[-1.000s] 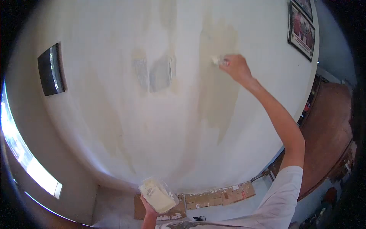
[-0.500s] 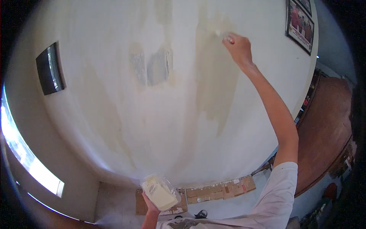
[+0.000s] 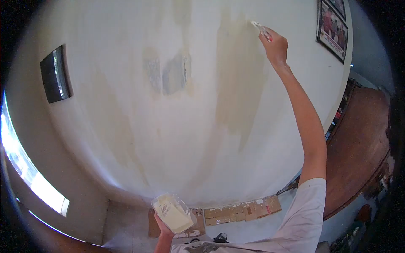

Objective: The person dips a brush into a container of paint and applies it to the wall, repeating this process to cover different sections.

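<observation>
The brush sits high on the wall, its pale tip touching the top edge of a tall yellowish patch that runs down the plaster and narrows to a point lower down. The right hand is closed around the brush handle, arm stretched up and nearly straight, with a white sleeve at the shoulder in the lower right. Low in the middle, the left hand grips a clear tub from beneath, fingers wrapped under its base; the tub is tilted toward the wall and holds a thick cream-coloured paste. To the left of the yellowish patch, well apart from the brush, two greyish bare spots show side by side on the plaster, with fainter tan streaks trailing below them and further left. A dark panel is fixed to the wall at the far left, and a bright window curves along the left edge. At the upper right, near the raised hand but apart from it, a framed picture hangs on the wall. Along the foot of the wall lie flattened cardboard sheets, spattered with white. A brown wooden surface fills the right side.
</observation>
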